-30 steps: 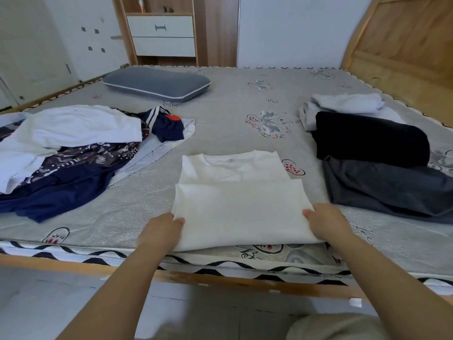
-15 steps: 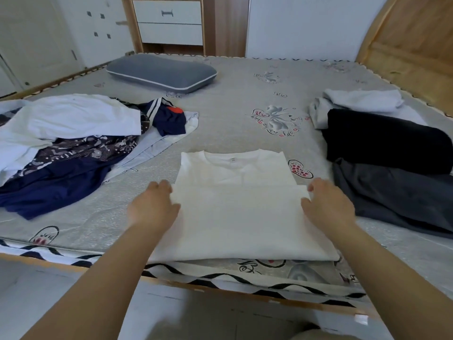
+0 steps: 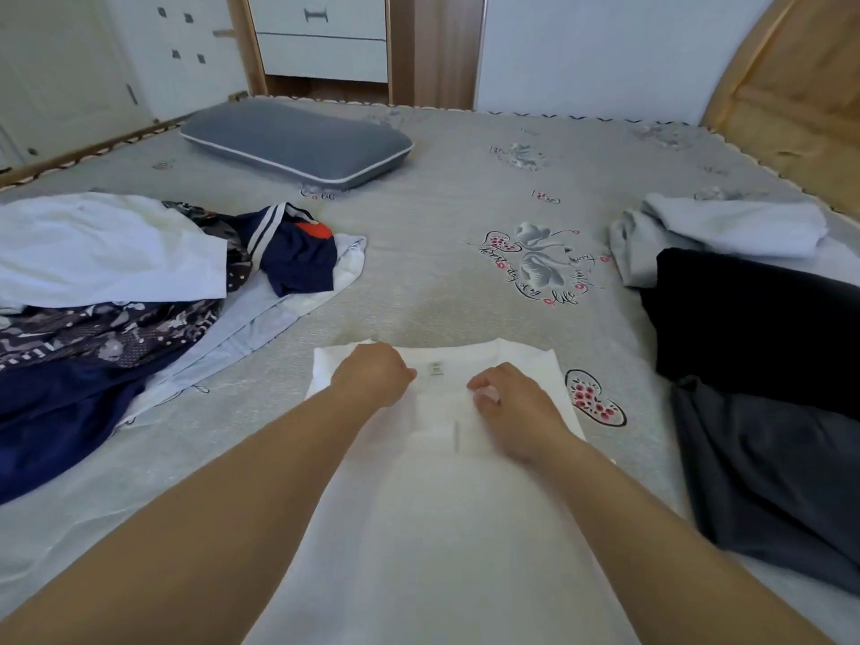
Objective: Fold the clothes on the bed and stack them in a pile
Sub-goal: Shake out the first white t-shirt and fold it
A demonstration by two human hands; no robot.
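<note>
Both hands, the left (image 3: 372, 374) and right (image 3: 507, 407), fingers curled, seem to pinch the far edge of one white T-shirt (image 3: 437, 505) lying mid-bed (image 3: 442, 281), between four or so loose garments (image 3: 116, 290) on the left and three folded ones (image 3: 754, 346) on the right, one grey pillow (image 3: 298, 144) beyond.

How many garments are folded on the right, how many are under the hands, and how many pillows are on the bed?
Folded garments on the right: 3, the light grey top, the black garment and the dark grey garment.
Garments under the hands: 1, the white T-shirt.
Pillows: 1, the grey pillow.
Total: 5.
</note>
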